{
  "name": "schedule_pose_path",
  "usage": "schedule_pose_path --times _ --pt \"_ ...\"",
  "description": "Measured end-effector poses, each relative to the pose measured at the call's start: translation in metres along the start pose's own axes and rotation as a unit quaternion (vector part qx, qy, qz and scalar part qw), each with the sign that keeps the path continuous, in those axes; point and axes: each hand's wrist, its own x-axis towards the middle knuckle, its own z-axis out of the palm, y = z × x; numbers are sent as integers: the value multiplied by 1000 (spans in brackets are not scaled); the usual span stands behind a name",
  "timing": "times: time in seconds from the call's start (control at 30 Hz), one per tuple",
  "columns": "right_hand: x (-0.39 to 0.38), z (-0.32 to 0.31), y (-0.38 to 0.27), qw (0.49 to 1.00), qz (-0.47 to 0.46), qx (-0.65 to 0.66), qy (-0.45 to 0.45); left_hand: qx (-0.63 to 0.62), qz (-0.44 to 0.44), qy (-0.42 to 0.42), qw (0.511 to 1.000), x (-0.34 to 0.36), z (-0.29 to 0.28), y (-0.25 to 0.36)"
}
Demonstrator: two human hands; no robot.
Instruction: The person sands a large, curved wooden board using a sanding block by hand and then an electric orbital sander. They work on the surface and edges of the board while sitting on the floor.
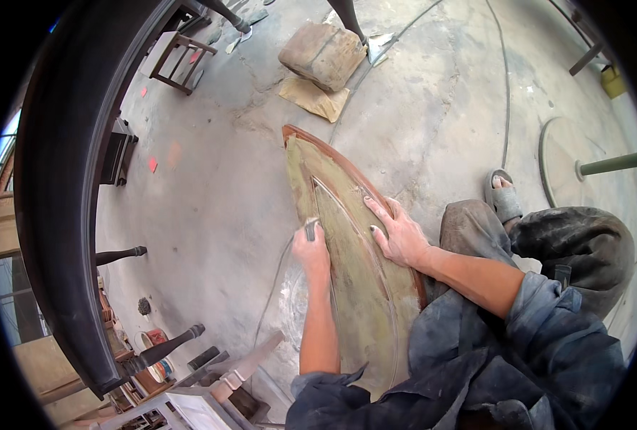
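A long wooden panel (356, 265) with a pointed far end lies before me, reaching back toward my lap. Its face is dusty yellow-green with a carved line, and a reddish-brown edge runs down its right side. My left hand (311, 249) is closed at the panel's left edge around a small dark grey piece (310, 229); whether this is folded sandpaper or a block, I cannot tell. On the right side of the face, my right hand (400, 235) lies open with fingers apart, pressing on the wood and holding nothing.
A dark curved furniture piece (57, 193) with turned legs fills the left side. Beyond the panel, a brown block (323, 56) sits by crumpled paper (313, 98). Cables cross the concrete floor (204, 215). A round base with a green post (614, 165) stands right, past my sandalled foot (503, 195).
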Motion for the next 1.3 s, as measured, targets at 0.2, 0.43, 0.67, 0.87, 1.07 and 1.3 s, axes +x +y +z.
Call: schedule_pose_path --times 0.2,0.43,0.67,0.87,1.07,1.3 --pt "0 7 0 1000 15 -2 -9 -32 -35 -1 999 -31 -10 -12" --pt "3 3 -2 1000 5 10 0 0 0 36 999 -21 1 -7" --pt "3 5 5 1000 1 -1 7 -4 27 48 998 -15 16 -17" --pt "0 7 -5 1000 15 5 -18 38 3 37 999 35 24 -1" --pt "5 5 9 999 -17 -17 29 43 83 74 993 34 44 2" --pt "-2 6 -3 1000 14 -1 -20 17 31 16 999 70 39 0"
